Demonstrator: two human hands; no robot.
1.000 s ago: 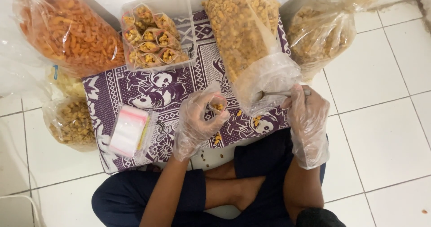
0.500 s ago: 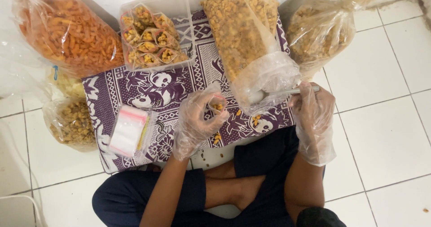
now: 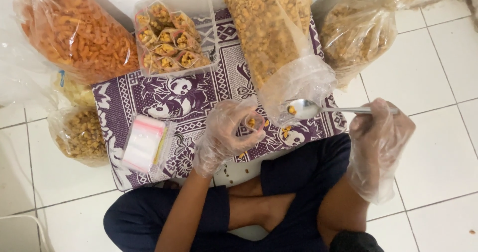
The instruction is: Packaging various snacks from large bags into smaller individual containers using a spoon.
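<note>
Head view: we are pinching a small open pouch (image 3: 255, 122) in our gloved left hand (image 3: 225, 135) over the patterned cloth's (image 3: 149, 95) near edge, while our gloved right hand (image 3: 379, 137) is gripping a spoon (image 3: 318, 109) of snack bits at the big bag's (image 3: 279, 48) mouth.

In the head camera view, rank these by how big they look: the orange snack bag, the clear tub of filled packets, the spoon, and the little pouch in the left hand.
1. Orange snack bag, cut off by the frame edge.
2. Clear tub of filled packets.
3. Spoon.
4. Small pouch in the left hand, partly hidden by its fingers.
</note>
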